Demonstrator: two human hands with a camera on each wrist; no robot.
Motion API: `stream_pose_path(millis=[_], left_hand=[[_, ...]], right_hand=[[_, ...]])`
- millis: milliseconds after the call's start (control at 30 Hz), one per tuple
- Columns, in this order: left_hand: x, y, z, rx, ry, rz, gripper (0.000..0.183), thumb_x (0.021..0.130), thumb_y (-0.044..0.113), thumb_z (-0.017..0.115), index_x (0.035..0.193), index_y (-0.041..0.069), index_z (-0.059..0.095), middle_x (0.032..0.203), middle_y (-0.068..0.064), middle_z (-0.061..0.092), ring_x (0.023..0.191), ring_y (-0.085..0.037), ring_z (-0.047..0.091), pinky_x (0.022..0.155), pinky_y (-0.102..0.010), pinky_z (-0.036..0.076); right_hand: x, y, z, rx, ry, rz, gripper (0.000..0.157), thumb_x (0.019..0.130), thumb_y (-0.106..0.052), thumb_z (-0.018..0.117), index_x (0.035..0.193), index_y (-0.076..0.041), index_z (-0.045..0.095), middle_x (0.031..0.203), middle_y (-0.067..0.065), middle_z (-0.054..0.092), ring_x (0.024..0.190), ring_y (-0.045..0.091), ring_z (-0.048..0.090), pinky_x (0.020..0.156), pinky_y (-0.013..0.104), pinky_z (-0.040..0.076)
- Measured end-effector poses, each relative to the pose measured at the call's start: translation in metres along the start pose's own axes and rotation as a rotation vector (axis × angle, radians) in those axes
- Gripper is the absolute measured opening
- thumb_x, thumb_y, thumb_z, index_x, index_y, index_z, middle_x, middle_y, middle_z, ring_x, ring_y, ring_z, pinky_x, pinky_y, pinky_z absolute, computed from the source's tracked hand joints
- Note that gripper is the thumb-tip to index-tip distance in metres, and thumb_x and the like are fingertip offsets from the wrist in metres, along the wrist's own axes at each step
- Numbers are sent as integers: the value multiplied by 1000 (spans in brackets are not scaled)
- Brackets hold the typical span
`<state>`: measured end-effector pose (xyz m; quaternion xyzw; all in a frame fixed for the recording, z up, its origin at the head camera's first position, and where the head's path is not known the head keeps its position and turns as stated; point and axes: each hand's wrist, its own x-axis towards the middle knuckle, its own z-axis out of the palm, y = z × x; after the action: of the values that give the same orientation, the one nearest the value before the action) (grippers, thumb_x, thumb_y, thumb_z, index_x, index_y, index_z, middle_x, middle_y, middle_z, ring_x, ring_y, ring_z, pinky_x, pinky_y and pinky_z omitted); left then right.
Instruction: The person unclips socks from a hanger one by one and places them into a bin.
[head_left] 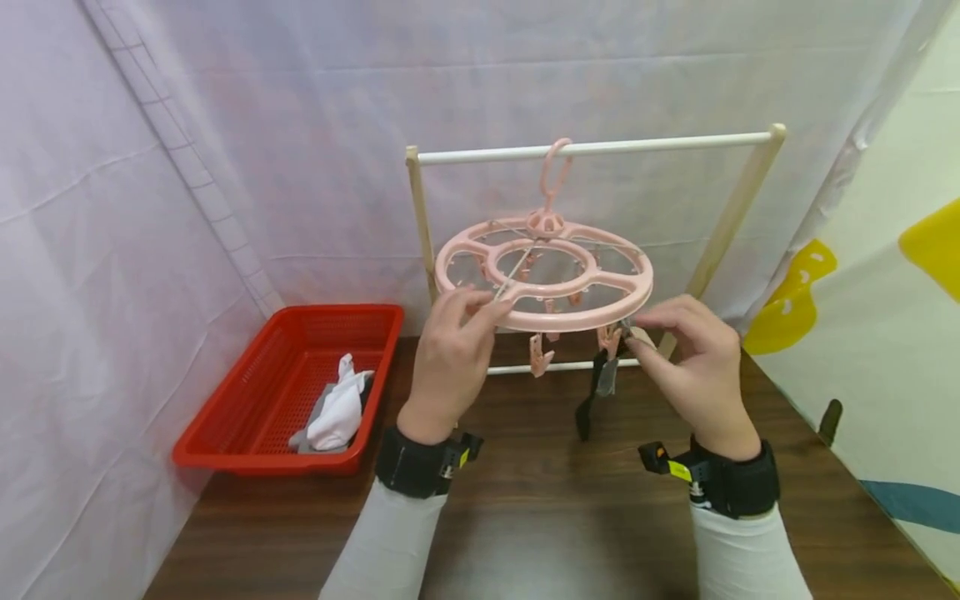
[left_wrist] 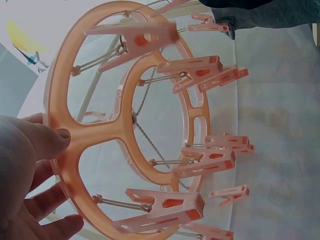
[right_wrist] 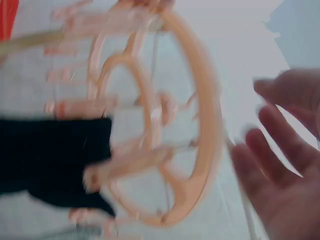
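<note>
A pink round clip hanger hangs by its hook, with several pink clothespins dangling below its ring. My left hand pinches the ring's near left rim; in the left wrist view the thumb of this hand lies over the rim, other fingers behind it. At the right side of the ring is my right hand. The right wrist view shows that hand apart from the rim, fingers loosely bent, holding nothing. Near it a black cloth piece, sock-like, hangs from a clothespin; a grey piece hangs beside it.
The hook sits over the white bar of a wooden-legged rack on a dark wood table. On the left stands a red basket holding a white cloth and grey cloth. White curtains enclose the back and left.
</note>
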<state>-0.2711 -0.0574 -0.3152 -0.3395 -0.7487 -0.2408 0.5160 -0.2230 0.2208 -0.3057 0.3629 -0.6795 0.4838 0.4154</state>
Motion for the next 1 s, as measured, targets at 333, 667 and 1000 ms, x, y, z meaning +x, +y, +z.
stream_pose_path(millis=[333, 667, 1000], left_hand=[[-1, 0, 0, -14, 2, -8, 27, 88, 3, 63, 110, 14, 73, 109, -13, 66, 110, -32, 59, 109, -35, 38], [1, 3, -2, -29, 18, -9, 30, 85, 0, 64, 112, 10, 72, 112, -15, 67, 114, -34, 58, 109, -38, 39], [2, 9, -1, 13, 46, 1, 36, 84, 3, 67, 120, 9, 67, 127, -20, 60, 125, -36, 51, 110, -44, 37]], right_hand=[[-7, 46, 7, -551, 101, -22, 44, 77, 3, 76, 120, -6, 69, 131, 18, 60, 127, 38, 49, 111, 43, 36], [-8, 49, 13, -532, 161, -17, 25, 86, 0, 68, 109, -7, 74, 121, 16, 66, 122, 32, 56, 107, 39, 41], [-6, 34, 25, -521, 170, -85, 24, 85, -1, 70, 107, -8, 75, 114, 20, 66, 117, 37, 57, 105, 38, 42]])
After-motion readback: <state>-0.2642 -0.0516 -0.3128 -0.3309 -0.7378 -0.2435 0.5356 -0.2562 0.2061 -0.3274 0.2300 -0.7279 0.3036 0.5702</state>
